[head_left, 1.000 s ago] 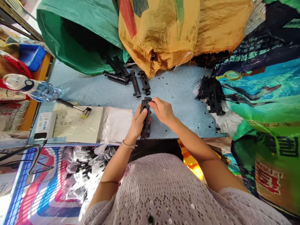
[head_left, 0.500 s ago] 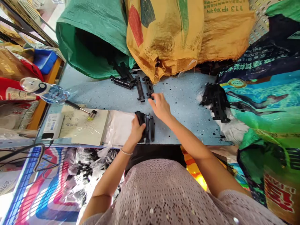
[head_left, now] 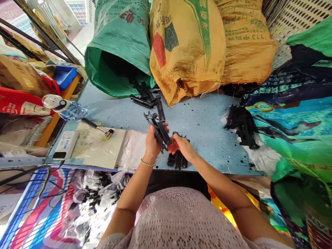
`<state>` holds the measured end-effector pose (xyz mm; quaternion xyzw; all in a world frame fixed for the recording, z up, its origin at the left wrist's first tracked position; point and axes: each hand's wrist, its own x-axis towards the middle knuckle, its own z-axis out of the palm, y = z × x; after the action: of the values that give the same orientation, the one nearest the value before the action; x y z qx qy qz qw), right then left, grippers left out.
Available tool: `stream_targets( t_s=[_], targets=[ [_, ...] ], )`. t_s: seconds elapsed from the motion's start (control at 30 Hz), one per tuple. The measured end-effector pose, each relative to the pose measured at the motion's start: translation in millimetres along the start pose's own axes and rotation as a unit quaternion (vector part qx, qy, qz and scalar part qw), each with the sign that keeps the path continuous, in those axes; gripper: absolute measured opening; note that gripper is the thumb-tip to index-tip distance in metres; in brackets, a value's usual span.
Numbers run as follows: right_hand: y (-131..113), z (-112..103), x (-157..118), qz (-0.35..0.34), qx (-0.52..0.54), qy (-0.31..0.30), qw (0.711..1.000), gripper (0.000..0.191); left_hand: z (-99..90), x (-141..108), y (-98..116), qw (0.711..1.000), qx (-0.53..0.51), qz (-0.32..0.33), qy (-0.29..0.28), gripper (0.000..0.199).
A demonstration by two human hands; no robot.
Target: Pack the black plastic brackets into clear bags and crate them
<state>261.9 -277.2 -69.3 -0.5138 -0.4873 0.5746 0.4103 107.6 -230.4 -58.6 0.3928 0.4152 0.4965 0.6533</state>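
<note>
My left hand [head_left: 152, 142] is closed around long black plastic parts [head_left: 158, 128], raised and tilted above the table. At least two of them seem to lie side by side in that grip. The thumb and fingertips of my right hand [head_left: 185, 148] pinch the lower end of the same parts. Under and beside my right hand, a small group of black plastic parts [head_left: 178, 160] rests near the table's front edge. Beyond my hands, several more loose black parts [head_left: 141, 101] spill from the mouth of a green sack [head_left: 119, 88].
A yellow woven sack [head_left: 192, 69] stands at the back. To the right, a black heap of parts [head_left: 241, 124] lies on white plastic. A notepad [head_left: 103, 152], a screwdriver [head_left: 93, 124], a white box [head_left: 66, 145] and a water bottle [head_left: 67, 107] are on the left.
My left hand has lifted black parts off the table. My right hand has come back from the far loose parts to meet it, and one part there is gone. The view has shifted.
</note>
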Motion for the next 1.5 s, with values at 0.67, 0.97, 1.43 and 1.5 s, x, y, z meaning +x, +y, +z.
stream_targets(
  t_s=[0.67, 0.97, 1.43, 1.5],
  targets=[
    [-4, 8, -15, -0.186, -0.484, -0.048, 0.853, 0.049, -37.9, -13, -12, 0.957, 0.288, -0.005, 0.024, 0.051],
    [-39, 6, 141, 0.069, -0.428, 0.083, 0.897, 0.039, -15.6, -34, -52, 0.894, 0.445, -0.027, 0.036, 0.06],
    [-55, -4, 27, -0.18, -0.453, 0.069, 0.871, 0.047, -4.6, -26, 8, 0.993, -0.088, -0.078, -0.017, 0.06],
    [-61, -8, 38, -0.188, -0.467, 0.045, 0.863, 0.049, -0.7, -28, 7, 0.992, -0.098, -0.071, -0.022, 0.062]
  ],
)
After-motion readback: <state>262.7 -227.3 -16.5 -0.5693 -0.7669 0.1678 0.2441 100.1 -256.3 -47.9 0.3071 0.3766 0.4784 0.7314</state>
